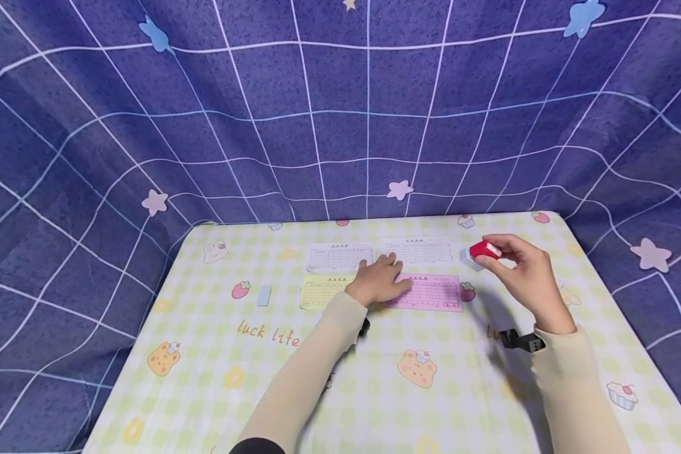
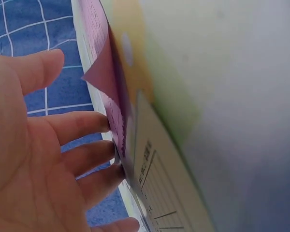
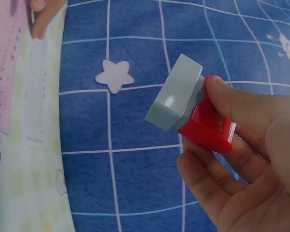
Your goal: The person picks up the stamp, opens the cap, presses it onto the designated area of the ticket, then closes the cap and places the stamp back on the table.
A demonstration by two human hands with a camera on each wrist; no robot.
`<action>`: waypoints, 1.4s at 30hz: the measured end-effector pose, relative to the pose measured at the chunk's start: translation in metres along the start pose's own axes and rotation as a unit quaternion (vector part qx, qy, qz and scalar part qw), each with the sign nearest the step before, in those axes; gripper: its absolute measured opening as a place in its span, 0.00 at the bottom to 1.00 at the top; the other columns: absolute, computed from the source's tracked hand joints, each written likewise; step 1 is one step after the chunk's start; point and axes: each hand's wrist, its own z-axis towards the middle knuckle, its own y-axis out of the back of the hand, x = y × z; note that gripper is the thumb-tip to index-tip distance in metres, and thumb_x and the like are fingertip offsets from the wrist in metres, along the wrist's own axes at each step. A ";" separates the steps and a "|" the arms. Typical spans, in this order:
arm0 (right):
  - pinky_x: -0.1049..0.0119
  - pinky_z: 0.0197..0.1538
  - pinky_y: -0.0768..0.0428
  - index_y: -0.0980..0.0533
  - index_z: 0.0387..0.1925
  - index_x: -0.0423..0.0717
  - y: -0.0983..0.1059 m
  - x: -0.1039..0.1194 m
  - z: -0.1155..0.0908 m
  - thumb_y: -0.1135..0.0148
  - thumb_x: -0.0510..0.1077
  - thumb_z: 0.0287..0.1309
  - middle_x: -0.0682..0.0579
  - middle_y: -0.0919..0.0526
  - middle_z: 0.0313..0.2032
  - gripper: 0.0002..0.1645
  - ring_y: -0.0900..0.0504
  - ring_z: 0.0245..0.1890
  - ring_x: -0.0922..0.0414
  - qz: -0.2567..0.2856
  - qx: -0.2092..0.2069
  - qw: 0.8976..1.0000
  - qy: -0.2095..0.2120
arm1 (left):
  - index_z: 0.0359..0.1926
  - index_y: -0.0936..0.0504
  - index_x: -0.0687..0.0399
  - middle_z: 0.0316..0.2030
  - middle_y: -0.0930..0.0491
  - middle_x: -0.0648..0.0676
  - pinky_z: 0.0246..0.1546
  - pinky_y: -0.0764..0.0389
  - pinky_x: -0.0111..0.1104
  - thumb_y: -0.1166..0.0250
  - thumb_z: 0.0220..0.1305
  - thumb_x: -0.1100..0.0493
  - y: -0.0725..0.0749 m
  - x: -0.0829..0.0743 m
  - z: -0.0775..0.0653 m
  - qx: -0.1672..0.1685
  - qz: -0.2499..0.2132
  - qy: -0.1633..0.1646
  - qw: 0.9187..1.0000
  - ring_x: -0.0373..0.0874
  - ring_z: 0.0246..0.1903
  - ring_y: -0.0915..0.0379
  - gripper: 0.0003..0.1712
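In my right hand (image 1: 529, 277) is a stamp, its red handle (image 3: 203, 128) pinched between thumb and fingers. The stamp's pale grey-blue block (image 3: 176, 89) points away from the palm, raised above the table to the right of the papers. My left hand (image 1: 379, 280) has its fingers spread, with fingertips at the left part of a pink printed form (image 1: 431, 293). A small red mark sits in that form's lower right corner. One corner of the pink sheet (image 2: 102, 72) curls up near the left fingers. A yellow form (image 1: 320, 291) lies to the left, partly hidden behind the left wrist.
Behind these lie two white forms (image 1: 337, 257) (image 1: 422, 250), side by side. A small light-blue rectangular piece (image 1: 263, 296) rests further left on the patterned tablecloth (image 1: 204, 366). A blue grid-patterned curtain (image 1: 340, 139) hangs along the table's back edge.
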 end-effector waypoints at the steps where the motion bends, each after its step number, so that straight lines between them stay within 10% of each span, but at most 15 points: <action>1: 0.85 0.46 0.23 0.15 0.50 0.33 -0.001 -0.002 0.001 0.22 0.24 0.50 0.38 0.11 0.36 0.23 0.20 0.36 0.76 0.003 0.002 1.000 -0.001 | 0.82 0.38 0.49 0.83 0.49 0.54 0.79 0.53 0.62 0.54 0.78 0.30 0.000 0.000 0.000 0.001 0.001 0.000 1.000 0.51 0.83 0.56 0.44; 27: 0.85 0.45 0.24 0.16 0.50 0.32 -0.039 -0.031 0.028 0.21 0.27 0.52 0.37 0.10 0.39 0.22 0.21 0.36 0.74 -0.019 0.057 0.998 0.015 | 0.83 0.39 0.47 0.83 0.49 0.53 0.79 0.53 0.62 0.52 0.77 0.29 0.002 -0.001 0.002 0.016 0.005 0.008 1.000 0.50 0.83 0.56 0.44; 42: 0.87 0.42 0.26 0.16 0.50 0.31 -0.059 -0.056 0.031 0.23 0.27 0.54 0.36 0.11 0.41 0.20 0.13 0.37 0.42 -0.033 0.098 0.994 -0.018 | 0.83 0.41 0.47 0.84 0.50 0.53 0.79 0.52 0.61 0.53 0.78 0.29 0.001 -0.001 0.001 0.020 0.012 0.010 1.000 0.50 0.83 0.57 0.44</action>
